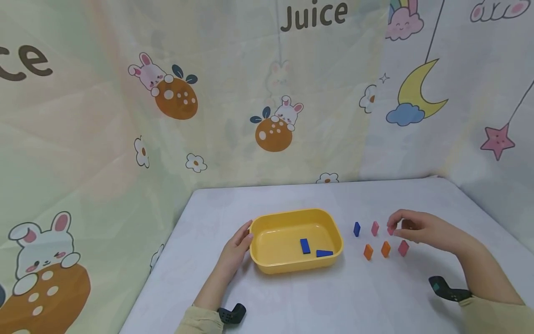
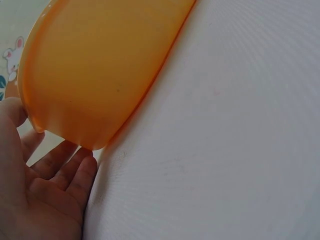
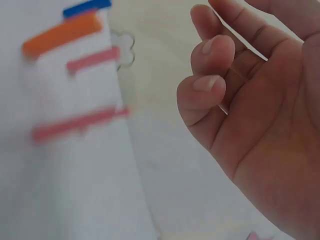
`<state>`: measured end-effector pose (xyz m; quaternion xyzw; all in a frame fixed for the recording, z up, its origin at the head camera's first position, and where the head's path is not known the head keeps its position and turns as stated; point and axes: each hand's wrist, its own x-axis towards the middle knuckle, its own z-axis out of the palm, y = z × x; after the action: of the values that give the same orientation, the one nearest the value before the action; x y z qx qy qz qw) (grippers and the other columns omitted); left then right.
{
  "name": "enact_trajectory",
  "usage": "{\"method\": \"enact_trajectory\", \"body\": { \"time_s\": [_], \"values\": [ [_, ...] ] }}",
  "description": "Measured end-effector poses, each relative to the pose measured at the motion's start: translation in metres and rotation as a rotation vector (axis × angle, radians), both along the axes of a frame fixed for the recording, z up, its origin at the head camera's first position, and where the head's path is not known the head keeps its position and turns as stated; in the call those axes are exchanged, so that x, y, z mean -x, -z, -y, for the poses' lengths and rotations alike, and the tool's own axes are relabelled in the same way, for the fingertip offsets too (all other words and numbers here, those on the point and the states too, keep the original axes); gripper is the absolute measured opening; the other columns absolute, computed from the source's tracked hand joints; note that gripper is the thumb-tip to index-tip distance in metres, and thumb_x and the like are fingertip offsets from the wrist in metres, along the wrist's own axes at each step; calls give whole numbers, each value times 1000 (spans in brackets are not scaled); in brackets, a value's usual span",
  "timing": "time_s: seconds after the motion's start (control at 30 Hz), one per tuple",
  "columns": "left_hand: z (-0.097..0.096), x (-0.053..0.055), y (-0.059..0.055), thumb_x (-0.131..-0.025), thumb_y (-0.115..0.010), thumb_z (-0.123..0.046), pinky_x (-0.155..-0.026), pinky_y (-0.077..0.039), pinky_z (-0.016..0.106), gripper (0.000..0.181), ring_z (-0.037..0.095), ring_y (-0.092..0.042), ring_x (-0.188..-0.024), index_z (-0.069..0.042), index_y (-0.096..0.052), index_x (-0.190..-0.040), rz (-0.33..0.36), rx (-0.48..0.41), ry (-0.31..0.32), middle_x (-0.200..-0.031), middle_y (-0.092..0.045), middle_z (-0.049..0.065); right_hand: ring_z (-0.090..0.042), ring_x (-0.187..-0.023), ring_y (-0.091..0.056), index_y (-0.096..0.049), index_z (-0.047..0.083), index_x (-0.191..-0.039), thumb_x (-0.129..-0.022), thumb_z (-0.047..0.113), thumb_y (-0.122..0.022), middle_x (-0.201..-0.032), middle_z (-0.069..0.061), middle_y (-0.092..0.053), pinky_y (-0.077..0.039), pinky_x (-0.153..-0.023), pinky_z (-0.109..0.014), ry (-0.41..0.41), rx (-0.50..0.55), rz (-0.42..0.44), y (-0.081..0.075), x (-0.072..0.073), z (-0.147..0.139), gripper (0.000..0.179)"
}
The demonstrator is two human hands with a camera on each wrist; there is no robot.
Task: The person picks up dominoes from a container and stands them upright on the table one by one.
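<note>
My left hand [image 1: 237, 247] holds the left end of a yellow plastic tray [image 1: 288, 267], its thumb at the rim and fingertips against the outer wall, as the left wrist view shows. Two blue domino-like blocks [image 1: 305, 246] lie inside. On the right, my right hand [image 1: 421, 227] hovers with bent fingers beside a small pink block [image 1: 390, 230], which it partly hides in the head view. Its fingers [image 3: 205, 92] look apart from the blocks in the right wrist view; the thumb and index tips are cut off there.
Around the right hand stand a blue block [image 1: 356, 229], a pink block [image 1: 375, 228], two orange blocks [image 1: 368, 252], and another pink block [image 1: 403, 248]. All are on the white-covered table [image 1: 233, 199]. Printed cloth [image 1: 225, 93] hangs behind and at the sides.
</note>
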<state>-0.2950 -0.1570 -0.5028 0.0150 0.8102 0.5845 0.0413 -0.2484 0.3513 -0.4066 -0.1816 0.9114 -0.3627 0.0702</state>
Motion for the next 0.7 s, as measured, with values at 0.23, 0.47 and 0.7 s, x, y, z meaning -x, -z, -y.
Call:
{"method": "enact_trajectory", "body": {
  "time_s": [0.23,0.47,0.7],
  "values": [
    [0,1,-1,-97,-54,-53,-112,-42,52,45,25,-45,-141,-50,-45,-141,3,2,5,-152,-47,-1,-23,-76,-62,-61,17,-113,-97,26,-62,-103,-11,-63,-58,-63,-31,-120,0,144,-28,35,58,19],
    [-1,-1,-2,-98,-54,-50,-112,-43,51,45,25,-46,-141,-48,-45,-143,-1,-5,1,-152,-48,-1,-26,-75,-59,-68,18,-111,-95,29,-65,-94,-12,-63,-55,-67,-33,-242,-86,299,-31,72,114,20],
    [0,1,-1,-98,-54,-49,-113,-42,51,44,25,-46,-140,-49,-45,-142,1,-7,-2,-151,-48,-2,-20,-66,-56,-71,19,-113,-97,23,-62,-100,-18,-70,-54,-64,-28,-316,-85,467,-25,98,154,19]
  ]
}}
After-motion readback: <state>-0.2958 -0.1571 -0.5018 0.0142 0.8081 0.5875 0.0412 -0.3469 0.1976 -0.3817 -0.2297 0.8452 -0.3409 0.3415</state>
